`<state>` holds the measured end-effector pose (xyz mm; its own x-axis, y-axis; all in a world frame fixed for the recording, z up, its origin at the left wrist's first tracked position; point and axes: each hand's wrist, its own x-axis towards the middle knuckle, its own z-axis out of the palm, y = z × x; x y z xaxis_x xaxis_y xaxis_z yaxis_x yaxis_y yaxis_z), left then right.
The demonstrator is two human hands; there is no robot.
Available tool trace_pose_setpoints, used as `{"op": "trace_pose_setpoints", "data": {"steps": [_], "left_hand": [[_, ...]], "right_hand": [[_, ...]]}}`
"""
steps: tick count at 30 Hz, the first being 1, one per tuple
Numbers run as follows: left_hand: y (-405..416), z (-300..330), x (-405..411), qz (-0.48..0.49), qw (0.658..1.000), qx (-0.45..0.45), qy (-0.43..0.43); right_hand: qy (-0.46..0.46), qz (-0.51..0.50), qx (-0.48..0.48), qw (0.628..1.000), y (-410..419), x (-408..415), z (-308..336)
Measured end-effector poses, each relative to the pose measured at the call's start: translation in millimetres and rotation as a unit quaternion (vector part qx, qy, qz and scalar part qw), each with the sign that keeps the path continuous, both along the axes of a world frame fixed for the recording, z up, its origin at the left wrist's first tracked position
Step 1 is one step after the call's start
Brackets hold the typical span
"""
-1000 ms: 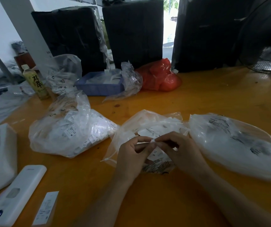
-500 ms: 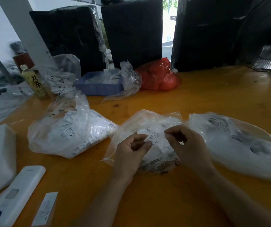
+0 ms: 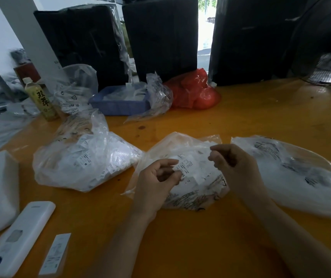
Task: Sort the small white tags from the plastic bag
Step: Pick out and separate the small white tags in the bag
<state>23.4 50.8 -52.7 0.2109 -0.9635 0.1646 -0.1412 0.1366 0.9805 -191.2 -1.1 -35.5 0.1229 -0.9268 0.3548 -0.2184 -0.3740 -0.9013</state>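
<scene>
Orange surface (image 3: 250, 121), middle plastic bag (image 3: 182, 175) kept close for reach. Left hand (image 3: 156, 181) fingers pinch one tag (image 3: 182, 167) for reading; right hand (image 3: 234, 167) fingers curled, seemingly empty.

Dim indoor scene; blown-out daylight enters through the bright gap (image 3: 205, 25) between dark bales at the back. Soft glare sheens the orange wooden table (image 3: 260, 117). Wide-angle bending and blur smear the edges.

White tags (image 3: 190, 167) heaped on crumpled plastic bag (image 3: 196, 195)
</scene>
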Motion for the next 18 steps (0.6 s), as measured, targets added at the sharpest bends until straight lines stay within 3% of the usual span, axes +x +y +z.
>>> {"op": "trace_pose_setpoints", "data": {"steps": [3,5,9,14,18], "left_hand": [[0.9,0.4,-2.5,-0.02,0.999,-0.003,-0.025],[1.6,-1.1,-4.9,-0.021,0.999,-0.004,-0.047],[1.8,-2.2,-6.1,-0.01,0.999,-0.013,-0.027],[0.9,-4.6,-9.3,-0.007,0.999,-0.002,-0.034],[1.0,-4.4,-9.3,0.013,1.0,-0.009,-0.008]], "right_hand": [[0.089,0.081,0.03,0.992,6.9,9.0,-4.4],[0.124,0.063,0.007,0.99,6.4,14.0,-10.1],[0.083,0.055,0.039,0.994,5.6,14.3,-10.8],[0.103,0.071,0.032,0.992,8.1,16.7,-12.2],[0.078,0.024,0.013,0.997,7.6,15.3,-11.0]]}}
